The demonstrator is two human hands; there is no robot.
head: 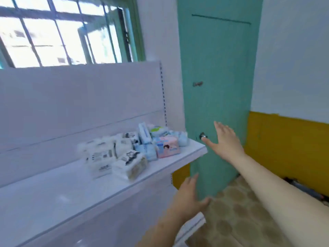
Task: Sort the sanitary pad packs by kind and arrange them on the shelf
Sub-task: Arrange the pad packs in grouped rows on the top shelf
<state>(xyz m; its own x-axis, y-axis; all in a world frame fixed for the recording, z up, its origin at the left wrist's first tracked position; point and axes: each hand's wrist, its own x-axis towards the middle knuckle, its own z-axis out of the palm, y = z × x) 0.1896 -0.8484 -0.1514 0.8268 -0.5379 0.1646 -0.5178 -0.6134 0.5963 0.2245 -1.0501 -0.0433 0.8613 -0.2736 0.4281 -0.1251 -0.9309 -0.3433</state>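
The sanitary pad packs (131,150) lay jumbled (white, blue, pink) at the shelf (53,193) right end; her left hand (189,198) and right hand (225,139) hovered spread, holding nothing.

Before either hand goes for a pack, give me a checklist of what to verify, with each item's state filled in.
1. Left hand free: ok, fingers straight, holding nothing.
2. Right hand free: ok, open, in front of the green door, off the shelf.
3. Packs still unsorted: ok to start, the white packs, blue packs and pink pack lie jumbled in one pile.
4. Room to arrange: ok, the shelf shows bare surface left of the pile.
5. Pack labels readable: cannot tell, picture is blurred.
6. Pile stable near the shelf's right end: cannot tell.
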